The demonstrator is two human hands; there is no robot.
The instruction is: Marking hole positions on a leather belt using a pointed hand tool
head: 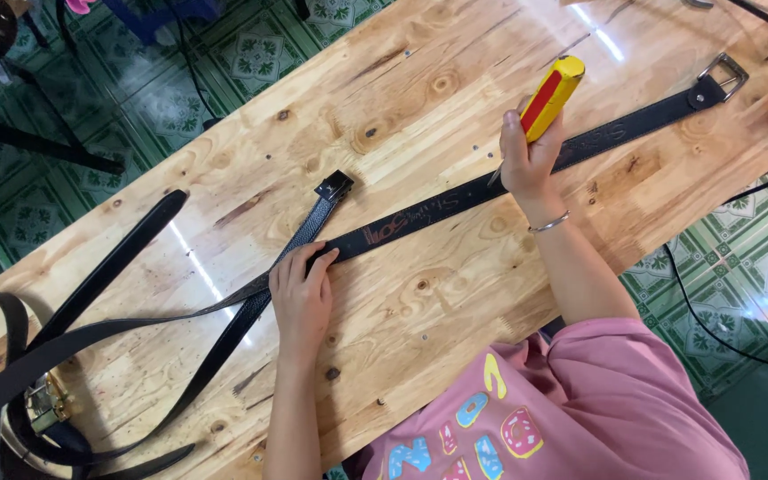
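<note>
Belt [508, 178] stretched flat across wooden table [402, 89], buckle [722, 76] at far right. Pinned near its left end by left hand [302, 293], fingers spread flat, gripping nothing. Worked at mid-length by right hand [526, 160], closed tight round yellow-and-red knife [553, 93], tip hidden behind hand. Likely risk: strap sliding under light pressure, blade skidding across leather. Second belt [251, 307] crossing underneath, loose straps [64, 342] at left.

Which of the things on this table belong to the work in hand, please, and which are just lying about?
In use:
- black belt, laid flat across the wooden table
- left hand, pressing on the belt
- right hand, holding the yellow and red tool to the belt

Lying about:
- second belt, crossing underneath
- belt pile
- black cable on the floor
</note>
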